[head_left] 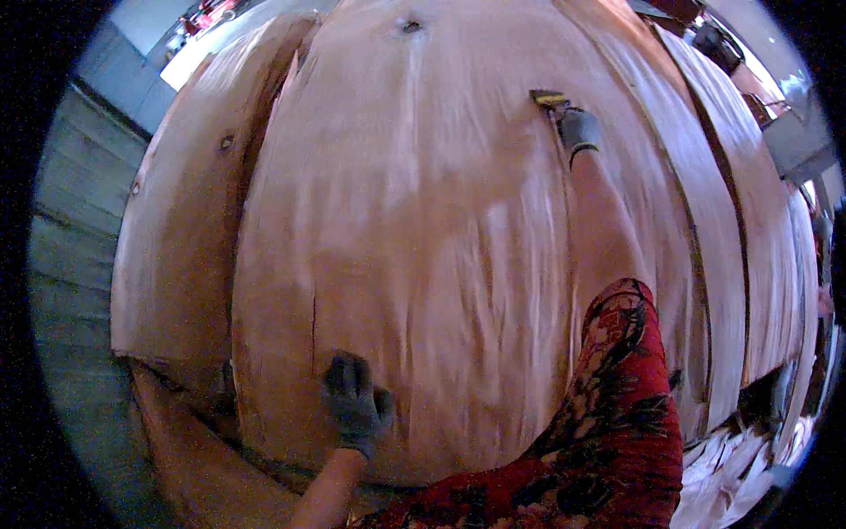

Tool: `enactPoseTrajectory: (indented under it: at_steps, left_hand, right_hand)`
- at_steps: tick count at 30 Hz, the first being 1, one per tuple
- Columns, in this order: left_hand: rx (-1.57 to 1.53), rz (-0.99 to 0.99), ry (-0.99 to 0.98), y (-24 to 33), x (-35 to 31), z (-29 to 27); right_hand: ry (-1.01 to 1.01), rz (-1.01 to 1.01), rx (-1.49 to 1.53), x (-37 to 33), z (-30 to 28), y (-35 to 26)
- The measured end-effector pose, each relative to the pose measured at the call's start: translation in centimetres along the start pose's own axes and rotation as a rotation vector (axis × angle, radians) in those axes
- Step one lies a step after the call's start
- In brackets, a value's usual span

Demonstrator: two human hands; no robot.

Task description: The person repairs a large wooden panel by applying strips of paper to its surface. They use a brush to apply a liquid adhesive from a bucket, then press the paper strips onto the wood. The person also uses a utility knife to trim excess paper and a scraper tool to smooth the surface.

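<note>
Red floral sleeve (630, 361), dark-leafed, at lower right of centre. Pale torn scraps (727, 472), a loose heap, lower right corner. Left hand (356, 406), grey-gloved, low over the broad wood sheet (388, 229); thumb apart from the fingers, but how far the fingers are closed cannot be told. Broad sheet: pale brown, streaked lengthwise, filling the middle; 1 narrow crack (315, 322) near that hand. Left side: 1 narrower wood panel (185, 220), 2 knots, dark gap between it and the sheet; grey-green floor (79, 264) beyond its outer edge. Right side: long pale wood strips (718, 203), dark gaps between. Right hand (578, 130), grey-gloved, far out over the sheet's right part, clamped on 1 small brush-like tool (548, 99), dark and yellow head pointing left. Far end: 1 dark knot (411, 27) in the sheet; red object (210, 18), blurred, upper left.
</note>
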State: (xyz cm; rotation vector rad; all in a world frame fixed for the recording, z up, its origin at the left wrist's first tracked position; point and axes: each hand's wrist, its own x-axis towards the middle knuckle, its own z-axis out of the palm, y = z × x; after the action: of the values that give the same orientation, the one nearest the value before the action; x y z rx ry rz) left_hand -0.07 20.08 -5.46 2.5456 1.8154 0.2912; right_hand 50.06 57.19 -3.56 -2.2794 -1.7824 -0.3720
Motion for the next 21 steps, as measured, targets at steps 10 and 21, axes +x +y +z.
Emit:
enactPoseTrajectory:
  at_steps: [10, 21]
  left_hand:
    - [-0.047, -0.045, -0.043, 0.9, -0.2, 0.7]
    - [0.020, -0.013, 0.006, -2.0, -0.1, -0.9]
  right_hand:
    - [-0.220, 0.153, 0.209, 4.5, 1.4, 3.0]
    - [-0.656, 0.135, 0.797, -22.6, -13.7, -1.2]
